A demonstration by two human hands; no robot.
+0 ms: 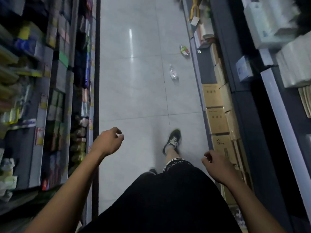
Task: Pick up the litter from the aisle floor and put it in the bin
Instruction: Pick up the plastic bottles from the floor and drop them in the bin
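Note:
Two pieces of litter lie on the grey tiled aisle floor, right of centre. A clear plastic bottle with a pale label lies nearer me. Farther on, a crumpled green and red wrapper or bottle rests against the base of the right shelf. My left hand hangs low at the left with its fingers loosely curled and nothing in it. My right hand is low at the right, also loosely curled and holding nothing. Both hands are well short of the litter. No bin is in view.
Stocked shelves line the left side. On the right, shelving holds cardboard boxes at floor level and white packs higher up. My right foot in a dark shoe is stepped forward. A yellow item hangs far right.

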